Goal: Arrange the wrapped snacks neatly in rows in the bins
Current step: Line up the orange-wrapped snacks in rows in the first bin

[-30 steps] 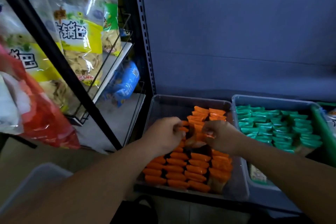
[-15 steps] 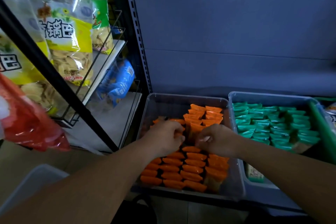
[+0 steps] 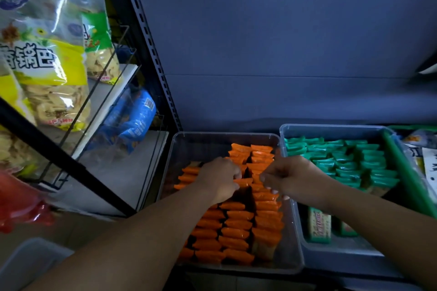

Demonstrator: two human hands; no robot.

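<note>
A clear bin (image 3: 212, 139) holds rows of orange wrapped snacks (image 3: 238, 224) standing on edge. To its right a second clear bin (image 3: 331, 128) holds green wrapped snacks (image 3: 350, 163) in rows. My left hand (image 3: 220, 179) is over the middle of the orange bin, fingers curled, pinching one orange snack (image 3: 244, 182) at its left end. My right hand (image 3: 283, 178) is just right of it, fingers curled over the right column of orange snacks; what it holds is hidden.
A black shelf post (image 3: 151, 49) and a wire rack (image 3: 106, 92) with large snack bags (image 3: 52, 70) stand at the left. A blue bag (image 3: 132, 120) lies below them. A red bag (image 3: 19, 203) hangs at far left. A green divider (image 3: 406, 177) borders the green bin.
Both hands have stayed over the middle of the orange bin, shifting slightly toward the back. An orange snack now shows between the two hands.
</note>
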